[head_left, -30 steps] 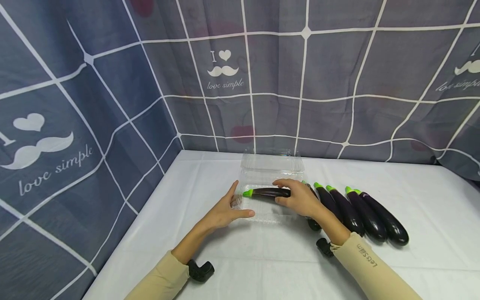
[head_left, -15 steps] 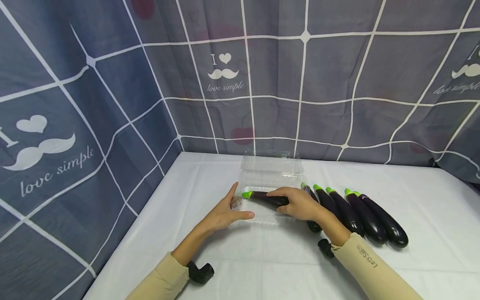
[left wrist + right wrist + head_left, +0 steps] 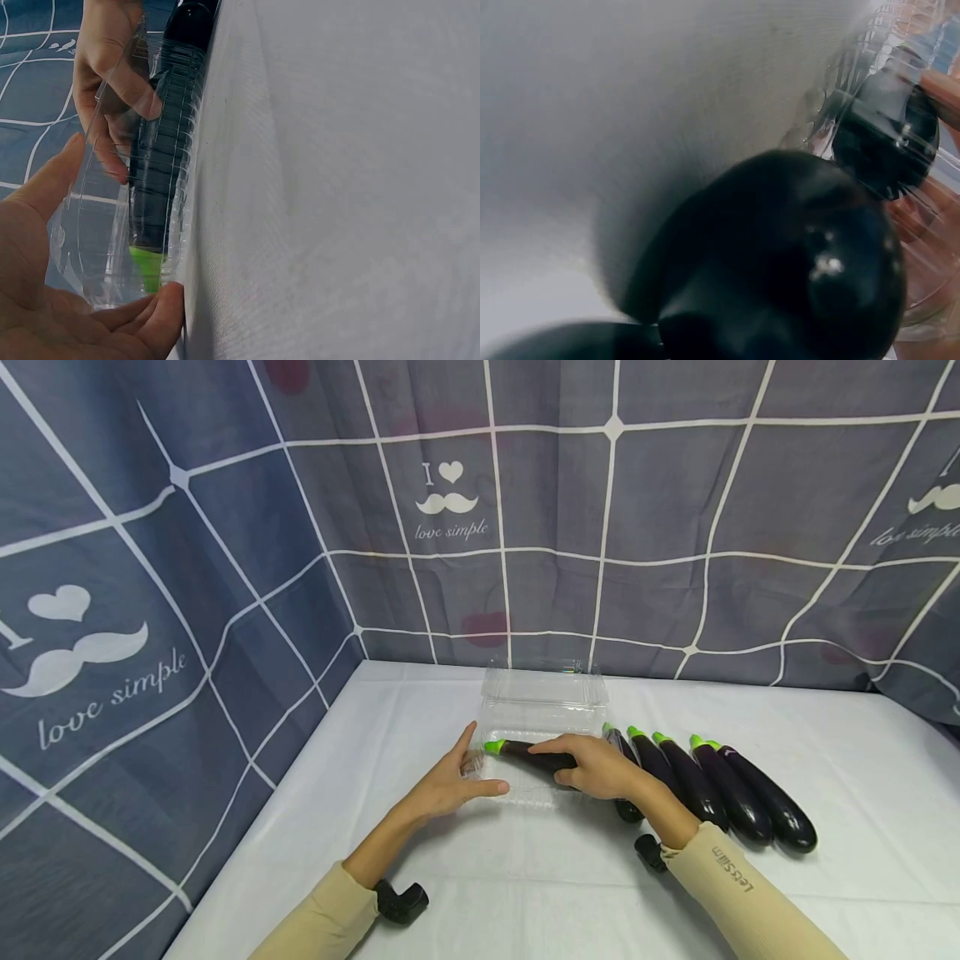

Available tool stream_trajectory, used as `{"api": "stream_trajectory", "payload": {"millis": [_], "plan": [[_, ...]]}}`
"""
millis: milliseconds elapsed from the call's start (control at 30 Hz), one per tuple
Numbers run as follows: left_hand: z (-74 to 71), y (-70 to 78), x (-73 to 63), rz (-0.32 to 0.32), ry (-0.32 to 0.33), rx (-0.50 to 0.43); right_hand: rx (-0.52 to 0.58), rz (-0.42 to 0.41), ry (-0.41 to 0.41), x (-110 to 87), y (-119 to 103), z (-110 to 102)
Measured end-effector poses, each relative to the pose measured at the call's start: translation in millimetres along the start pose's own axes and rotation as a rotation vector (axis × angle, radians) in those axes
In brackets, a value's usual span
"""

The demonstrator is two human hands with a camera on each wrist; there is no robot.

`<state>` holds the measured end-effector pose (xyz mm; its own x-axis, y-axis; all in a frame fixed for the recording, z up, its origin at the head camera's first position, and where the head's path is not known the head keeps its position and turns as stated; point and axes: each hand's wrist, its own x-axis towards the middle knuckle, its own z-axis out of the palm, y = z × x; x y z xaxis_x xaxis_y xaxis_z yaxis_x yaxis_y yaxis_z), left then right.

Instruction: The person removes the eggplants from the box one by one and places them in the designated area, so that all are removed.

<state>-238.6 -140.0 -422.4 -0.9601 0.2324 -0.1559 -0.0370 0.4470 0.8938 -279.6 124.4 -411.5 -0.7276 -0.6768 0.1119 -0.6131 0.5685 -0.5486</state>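
A clear plastic clamshell box (image 3: 543,691) lies with its lid folded back, away from the person. Inside its base rests a dark purple eggplant (image 3: 519,752), its green stem end pointing left. My right hand (image 3: 600,766) holds this eggplant around its thicker right part, fingers on the far side and thumb on the near side. Spread at the box's left end is my left hand (image 3: 448,785), touching the plastic with fairly straight fingers. The left wrist view shows the eggplant (image 3: 154,180) through the box wall. In the right wrist view its rounded end (image 3: 885,135) shows behind the plastic.
Several more eggplants (image 3: 750,797) lie side by side right of the box, stems pointing away. The nearest one (image 3: 628,811) is partly hidden by the right hand and forearm. A white cloth (image 3: 480,877) covers the table; a grey checked curtain (image 3: 547,593) hangs behind.
My right hand has shifted slightly left and brought the eggplant's thick end down into the box. Its fingers now lie farther along the eggplant. The left hand stays in place.
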Motion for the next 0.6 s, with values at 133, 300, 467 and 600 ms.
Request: {"api": "stream_trajectory", "payload": {"millis": [133,300,467,600], "plan": [[0.1,-0.1,-0.4,0.004,0.000,-0.003,-0.001,0.003,-0.006,-1.2,-0.4,-0.2],[0.0,0.0,-0.5,0.007,0.001,0.002,0.012,0.001,0.007,-0.5,1.0,-0.1],[-0.2,0.3,-0.5,0.002,0.004,0.004,0.039,-0.018,0.051,-0.5,2.5,-0.2],[-0.2,0.5,-0.7,0.006,0.012,0.010,0.058,-0.004,0.111,-1.6,1.3,-0.7]]}}
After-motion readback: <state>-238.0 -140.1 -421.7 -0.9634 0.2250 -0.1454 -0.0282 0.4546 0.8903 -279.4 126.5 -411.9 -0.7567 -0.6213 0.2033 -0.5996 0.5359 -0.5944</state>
